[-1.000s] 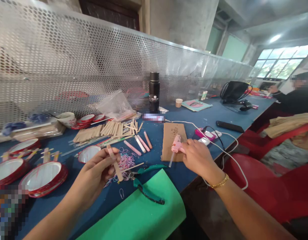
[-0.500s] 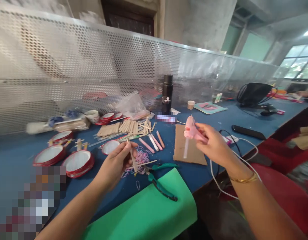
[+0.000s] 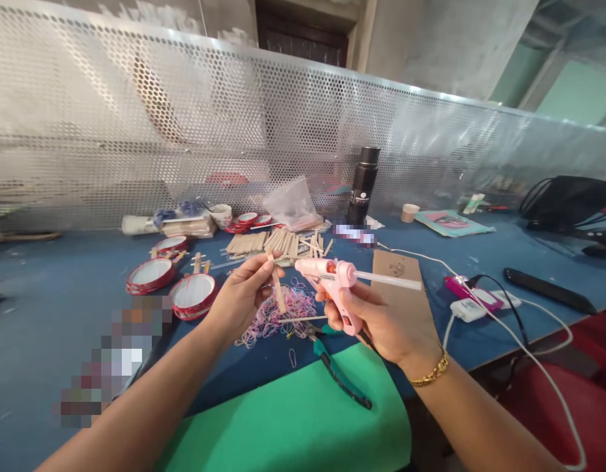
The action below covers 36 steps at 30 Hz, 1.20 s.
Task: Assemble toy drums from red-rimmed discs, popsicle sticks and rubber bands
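My left hand pinches a flat wooden stick, held upright above a heap of pink rubber bands. My right hand grips a pink glue gun by its handle. The gun's nozzle points left, close to the stick's top. A clear glue stick juts out of the gun's back to the right. The gun's white cord runs off the table's right edge.
Green-handled pliers lie across a green sheet near me. Behind are a pile of wooden sticks, red-rimmed round lids, a cardboard piece, a black flask, a plastic bag, a phone and a perforated metal screen.
My right hand lifted the glue gun off the cardboard and swung it left, nozzle now beside the stick. My left hand kept the stick. The view turned left.
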Available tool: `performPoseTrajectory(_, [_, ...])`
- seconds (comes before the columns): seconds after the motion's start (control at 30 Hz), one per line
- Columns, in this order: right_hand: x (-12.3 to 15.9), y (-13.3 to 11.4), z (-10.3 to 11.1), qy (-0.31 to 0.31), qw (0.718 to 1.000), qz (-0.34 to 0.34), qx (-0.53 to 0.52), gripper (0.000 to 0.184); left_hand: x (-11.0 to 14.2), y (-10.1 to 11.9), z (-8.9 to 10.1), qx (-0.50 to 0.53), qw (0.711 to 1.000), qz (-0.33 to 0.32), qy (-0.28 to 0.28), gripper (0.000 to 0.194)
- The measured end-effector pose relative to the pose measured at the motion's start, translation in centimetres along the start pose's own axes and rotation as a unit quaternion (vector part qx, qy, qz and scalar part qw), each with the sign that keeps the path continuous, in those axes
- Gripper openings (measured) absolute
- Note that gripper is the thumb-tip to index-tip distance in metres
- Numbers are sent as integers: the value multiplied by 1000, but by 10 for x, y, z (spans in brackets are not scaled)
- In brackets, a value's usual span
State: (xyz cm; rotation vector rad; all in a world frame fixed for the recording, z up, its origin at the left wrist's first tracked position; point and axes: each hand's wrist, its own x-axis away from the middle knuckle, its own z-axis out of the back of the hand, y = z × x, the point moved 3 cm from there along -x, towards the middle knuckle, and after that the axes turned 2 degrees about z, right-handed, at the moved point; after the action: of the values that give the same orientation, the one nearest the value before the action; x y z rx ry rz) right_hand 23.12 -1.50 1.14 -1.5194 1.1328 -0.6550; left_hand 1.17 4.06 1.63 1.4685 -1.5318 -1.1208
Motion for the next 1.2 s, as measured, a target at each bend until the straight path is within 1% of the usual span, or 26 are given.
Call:
performPoseTrajectory(0.13, [3,6,11,-26,999,5,45,46,-2,0,2,25,999,22,4,36])
performPoseTrajectory(0.23, [6,16,17,-47,995,22,87,51,-3,-2,3,36,999,34,2,37])
performPoseTrajectory(0.33, [9,28,18,-56,994,44,78,52,-2,-2,2,33,999,19,2,35])
performPoseTrajectory(0.43, [11,33,17,-50,996,59,50,50,-2,0,2,30,999,1,18,33])
performPoseTrajectory(0.5, [13,34,17,-45,996,65,46,49,-2,0,2,36,999,0,27,33])
performPoseTrajectory(0.67, [13,30,17,-30,994,96,49,49,-2,-3,1,41,998,38,20,37])
performPoseTrajectory(0.8, [12,30,17,-25,993,107,44,50,-1,-2,0,59,998,34,-4,27])
performPoseTrajectory(0.9, [12,32,18,-26,993,103,40,49,-1,-2,0,60,998,32,-16,21])
performPoseTrajectory(1.2, [12,31,16,-13,996,84,20,52,-1,-4,-2,15,998,45,-27,17])
